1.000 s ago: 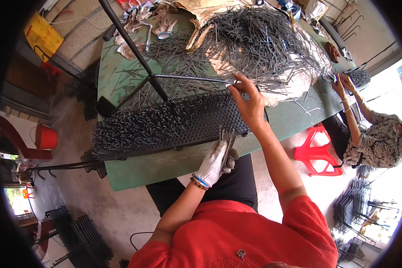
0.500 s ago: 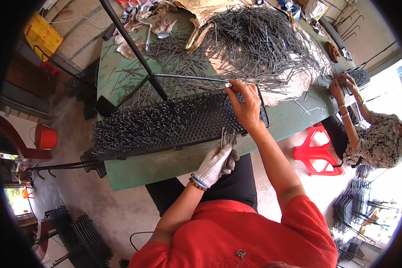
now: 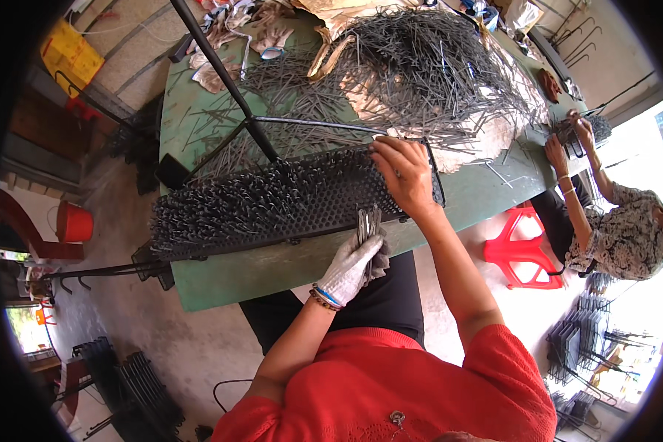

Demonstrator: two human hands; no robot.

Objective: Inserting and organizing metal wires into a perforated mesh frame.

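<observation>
A long black perforated panel (image 3: 340,193) lies along the table's near edge. Dark bent metal strips stand packed in its holes on the left and middle; bare holes show toward the right. In my left hand (image 3: 352,267), which wears a white glove, is a bundle of thin grey metal strips (image 3: 369,222), held upright just in front of the panel's near edge. My bare right hand (image 3: 405,175) is over the panel's right end, its fingers curled down at the far edge. Whatever its fingertips pinch is too small to make out.
A large heap of loose metal strips (image 3: 427,66) covers the green table (image 3: 232,283) behind the panel. A black metal bar (image 3: 214,70) rises from the panel. Work gloves (image 3: 272,40) lie at the back left. At right, a co-worker (image 3: 626,236) handles another panel near a red stool (image 3: 519,247).
My left hand and its bundle have shifted slightly left, the strips now more upright. My right hand's fingers have curled more over the panel. The co-worker has lifted one hand.
</observation>
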